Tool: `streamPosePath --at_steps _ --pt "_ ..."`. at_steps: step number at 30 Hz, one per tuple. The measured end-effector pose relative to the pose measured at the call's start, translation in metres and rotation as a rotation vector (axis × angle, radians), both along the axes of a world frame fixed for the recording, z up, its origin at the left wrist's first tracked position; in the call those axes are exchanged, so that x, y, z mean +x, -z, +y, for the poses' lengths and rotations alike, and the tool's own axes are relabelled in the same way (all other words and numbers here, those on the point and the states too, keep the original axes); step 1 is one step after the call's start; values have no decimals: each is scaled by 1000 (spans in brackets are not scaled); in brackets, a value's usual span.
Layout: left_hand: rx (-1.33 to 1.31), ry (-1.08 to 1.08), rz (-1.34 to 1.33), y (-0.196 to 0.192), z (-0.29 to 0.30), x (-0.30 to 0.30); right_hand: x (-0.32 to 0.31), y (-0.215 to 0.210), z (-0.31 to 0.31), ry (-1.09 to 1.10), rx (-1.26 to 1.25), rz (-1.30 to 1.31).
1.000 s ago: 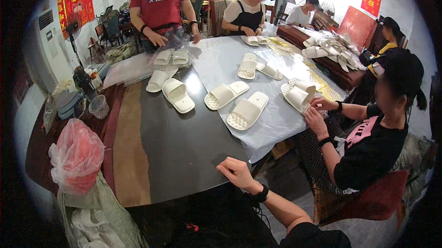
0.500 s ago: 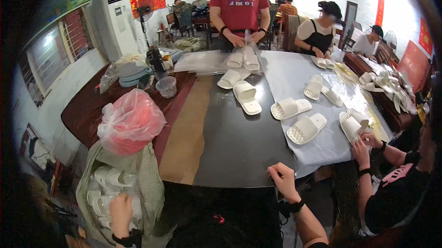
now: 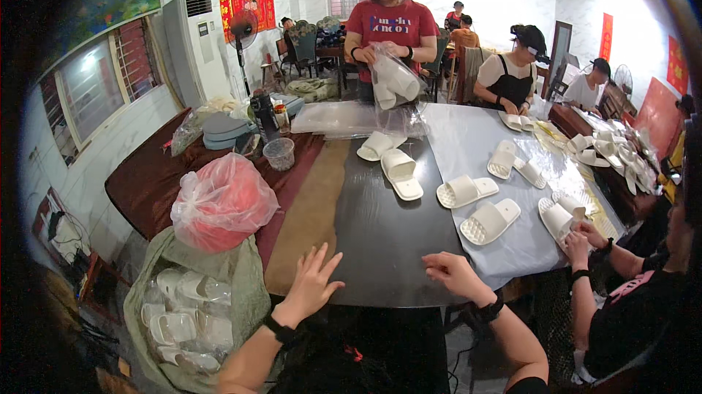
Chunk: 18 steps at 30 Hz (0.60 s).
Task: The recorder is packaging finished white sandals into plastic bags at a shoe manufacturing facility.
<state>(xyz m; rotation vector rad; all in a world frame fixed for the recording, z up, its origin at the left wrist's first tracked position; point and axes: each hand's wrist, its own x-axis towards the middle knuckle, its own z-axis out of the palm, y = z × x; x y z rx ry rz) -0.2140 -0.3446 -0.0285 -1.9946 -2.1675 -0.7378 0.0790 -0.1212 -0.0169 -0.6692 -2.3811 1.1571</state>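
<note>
Left hand (image 3: 311,286): fingers spread, empty, at the near edge of the dark glossy counter (image 3: 387,240), over its tan strip; right hand (image 3: 452,275): loosely curled, palm down, holding nothing, resting on the same edge, likely bracing the person there; white moulded foam slippers (image 3: 488,220): nearest pair lies sole-up on the clear plastic sheet (image 3: 512,248), beyond the right hand and apart from it, probably laid out for sorting; olive mesh sack (image 3: 194,306): left of the left hand, beside the counter, filled with bagged slippers; red-tinted plastic bag (image 3: 223,204): knotted, sitting on the sack; person in red shirt (image 3: 391,24): opposite, holding slippers in a clear bag.
</note>
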Motion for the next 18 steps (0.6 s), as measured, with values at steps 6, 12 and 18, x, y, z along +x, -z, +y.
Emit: streamPosePath --at_steps 6,12,18 --pt "71 -125 25 48 10 -6 -32 -23 18 -104 201 -19" --pt "80 -36 -60 40 25 2 -46 -11 56 -115 398 -122" --pt "-96 -200 -85 40 7 -9 -52 -9 68 -6 427 -426"
